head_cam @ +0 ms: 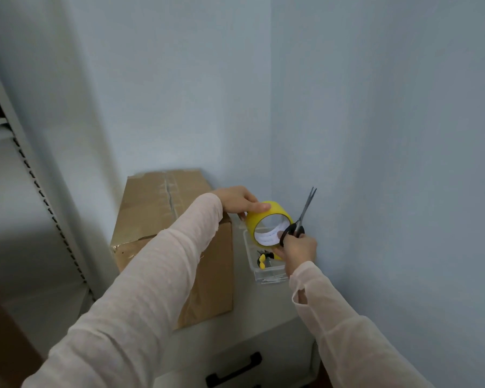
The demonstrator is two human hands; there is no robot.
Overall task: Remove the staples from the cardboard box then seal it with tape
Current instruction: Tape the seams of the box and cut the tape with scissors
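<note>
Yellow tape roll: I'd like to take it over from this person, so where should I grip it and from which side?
Probably pinch the ring wall of the yellow tape roll at its lower left, one finger inside the core, from the camera side. The core faces the camera, the left hand covers the top, the right hand and scissors crowd the right.

A pale grey cabinet (244, 301) fills the lower centre of the frame, set into the corner of the wall (375, 135). Its front has a drawer (277, 357) with a black handle (235, 369). On the left part of its top stands a cardboard box (151, 208), its flaps closed. Just beside the box, at right of centre, a clear plastic tray (266, 273) lies on the top near the wall. A small yellow-and-black tool (262, 260) lies in it.
</note>
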